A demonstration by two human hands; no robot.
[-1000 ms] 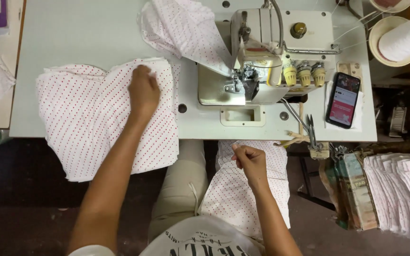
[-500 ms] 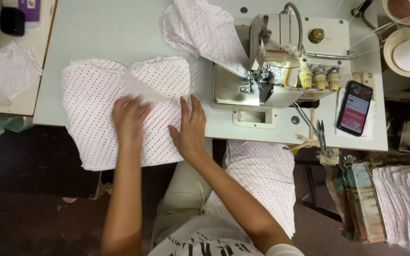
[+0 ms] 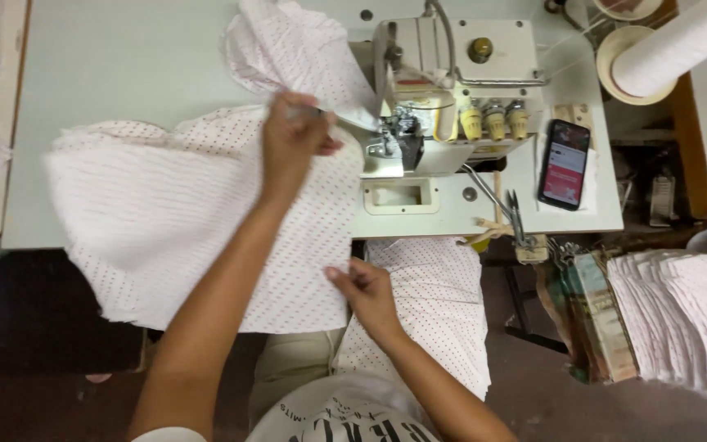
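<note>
Currently the white red-dotted fabric piece [image 3: 198, 221] lies flat on the pale grey sewing table [image 3: 124, 74], long axis left-right, near edge hanging off the table front. Left hand [image 3: 292, 143] is pinched on its far right corner, lifted just beside the presser foot of the cream overlock sewing machine [image 3: 443, 90]. Right hand [image 3: 366, 290] is pinched on the near right edge, below the table front. Hands well apart. Open tabletop left and behind; machine blocks the right. Black smartphone [image 3: 565, 164] right of the machine.
</note>
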